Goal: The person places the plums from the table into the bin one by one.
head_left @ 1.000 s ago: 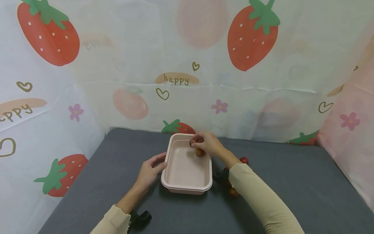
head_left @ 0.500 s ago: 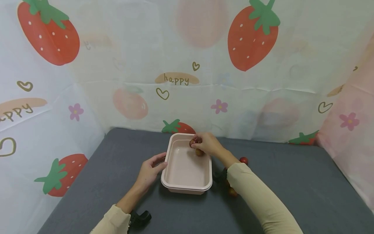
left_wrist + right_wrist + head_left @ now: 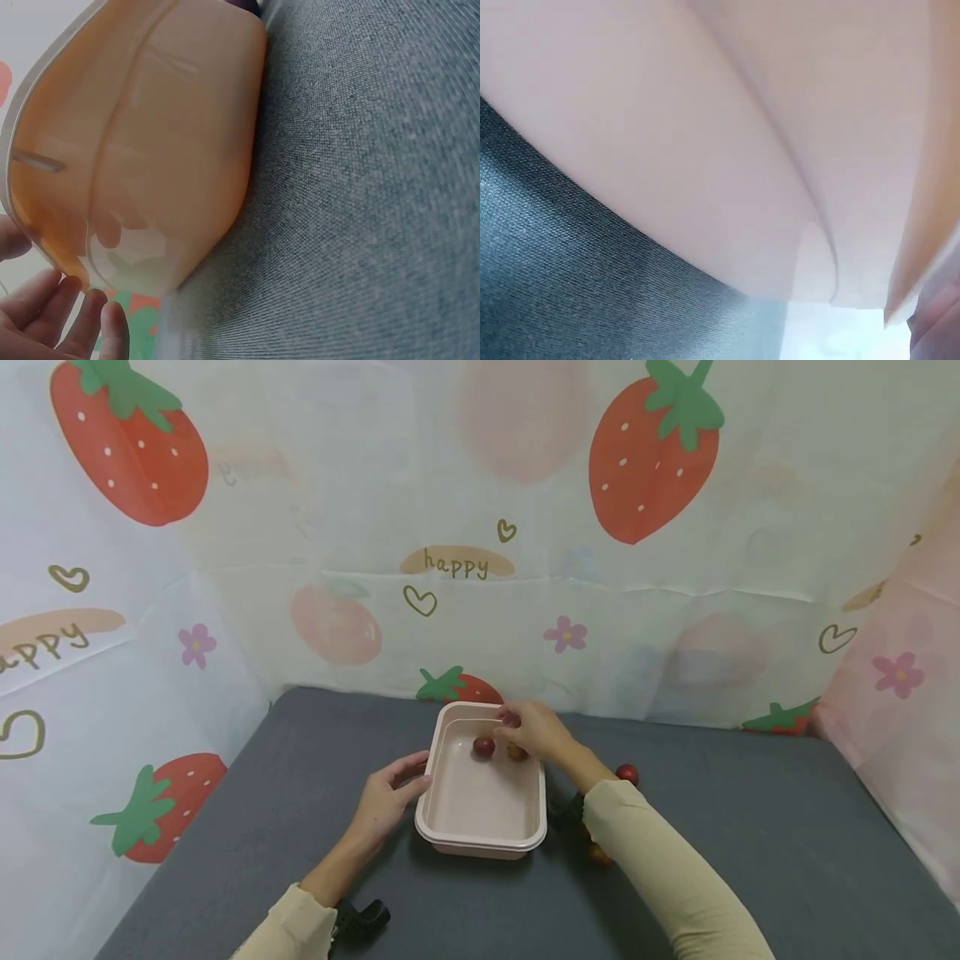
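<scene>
A pale pink rectangular box [image 3: 480,842] stands on the grey cloth. My left hand [image 3: 381,803] rests at its left wall, fingers relaxed; in the left wrist view the fingertips of this hand [image 3: 64,319] touch the box [image 3: 172,142] near its rim. Over the back right corner, my right hand [image 3: 536,729] has bent fingers pinching a small dark red round fruit, mostly hidden. One dark red fruit [image 3: 483,747] lies inside near the back, and a brownish one [image 3: 516,752] sits just below the right hand. The right wrist view shows mainly the box's outer wall [image 3: 705,150].
Right of the box, a red fruit [image 3: 627,773] and a yellowish-brown one [image 3: 598,854] lie beside the right sleeve, with others partly hidden by it. Behind the cloth-covered table [image 3: 712,810] hangs a strawberry-print curtain [image 3: 465,635].
One dark red fruit has left the right fingertips and now lies on the box floor, a little left and nearer the front. The left hand keeps its place at the wall.
</scene>
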`<act>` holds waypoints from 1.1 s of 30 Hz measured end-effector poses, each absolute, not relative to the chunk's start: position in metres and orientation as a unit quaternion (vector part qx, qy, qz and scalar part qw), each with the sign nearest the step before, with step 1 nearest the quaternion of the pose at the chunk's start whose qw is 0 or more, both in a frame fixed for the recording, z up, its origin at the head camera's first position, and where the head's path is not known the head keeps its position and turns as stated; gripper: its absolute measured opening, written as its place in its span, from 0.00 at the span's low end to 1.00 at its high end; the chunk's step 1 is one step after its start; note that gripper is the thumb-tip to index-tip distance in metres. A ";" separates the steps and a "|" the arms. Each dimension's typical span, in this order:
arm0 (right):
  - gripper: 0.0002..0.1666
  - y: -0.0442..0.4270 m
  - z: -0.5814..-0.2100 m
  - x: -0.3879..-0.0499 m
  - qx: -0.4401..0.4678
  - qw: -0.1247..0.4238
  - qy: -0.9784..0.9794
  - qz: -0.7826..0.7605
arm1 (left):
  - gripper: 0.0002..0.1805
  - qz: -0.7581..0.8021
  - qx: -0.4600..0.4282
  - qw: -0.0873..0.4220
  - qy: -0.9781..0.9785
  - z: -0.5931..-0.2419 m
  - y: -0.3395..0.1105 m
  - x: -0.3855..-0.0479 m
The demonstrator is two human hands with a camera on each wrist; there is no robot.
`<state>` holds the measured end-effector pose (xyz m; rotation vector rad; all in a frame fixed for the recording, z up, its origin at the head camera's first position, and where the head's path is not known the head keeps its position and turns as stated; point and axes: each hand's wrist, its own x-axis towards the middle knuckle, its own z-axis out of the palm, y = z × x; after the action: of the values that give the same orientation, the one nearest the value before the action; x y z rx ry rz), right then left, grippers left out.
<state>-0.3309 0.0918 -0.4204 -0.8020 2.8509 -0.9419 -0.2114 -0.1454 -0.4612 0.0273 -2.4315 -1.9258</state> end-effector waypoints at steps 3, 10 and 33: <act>0.15 0.095 -0.418 -0.330 -0.254 0.015 0.913 -0.319 | 0.24 -0.620 0.009 0.020 -0.784 -0.461 -0.145 -0.212; 0.15 0.105 -0.403 -0.323 -0.247 0.001 0.902 -0.355 | 0.23 -0.626 0.009 0.021 -0.779 -0.462 -0.145 -0.214; 0.12 0.191 -0.370 -0.252 -0.284 -0.075 0.896 -0.333 | 0.23 -0.633 0.010 0.025 -0.773 -0.463 -0.142 -0.212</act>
<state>-0.2517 0.1906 -0.3705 -0.9376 2.9580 -1.1011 -0.2123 -0.1420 -0.4626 0.0317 -2.3921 -1.9597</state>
